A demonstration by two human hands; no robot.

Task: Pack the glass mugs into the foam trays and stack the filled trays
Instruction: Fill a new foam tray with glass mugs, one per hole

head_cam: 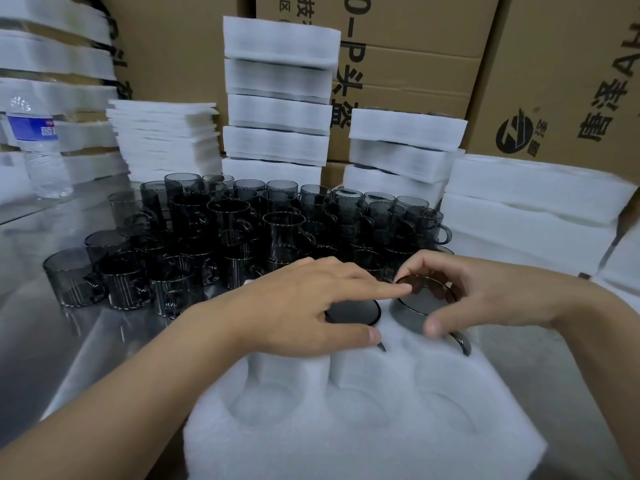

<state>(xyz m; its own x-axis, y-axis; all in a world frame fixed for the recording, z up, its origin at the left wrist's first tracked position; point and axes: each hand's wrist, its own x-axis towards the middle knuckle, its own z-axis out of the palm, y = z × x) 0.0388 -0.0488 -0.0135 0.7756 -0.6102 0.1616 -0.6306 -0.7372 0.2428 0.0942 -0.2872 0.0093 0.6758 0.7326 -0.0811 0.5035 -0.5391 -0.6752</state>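
Note:
A white foam tray (346,441) with round pockets lies in front of me. My left hand (304,306) lies spread over a smoked-glass mug (356,311) sunk in a far pocket, fingers fairly straight. My right hand (464,292) grips a second dark mug (419,306), fingers over its rim and thumb on its side, partly sunk in the neighbouring far pocket. Both mug handles point toward me. Three near pockets hold nothing. Several loose smoked-glass mugs (235,233) stand crowded behind the tray.
Stacks of filled foam trays (277,98) (401,147) rise at the back, with foam sheets (166,140) to their left and more foam (533,202) on the right. A water bottle (38,147) stands far left on the steel table (34,271). Cardboard boxes (554,64) form the back wall.

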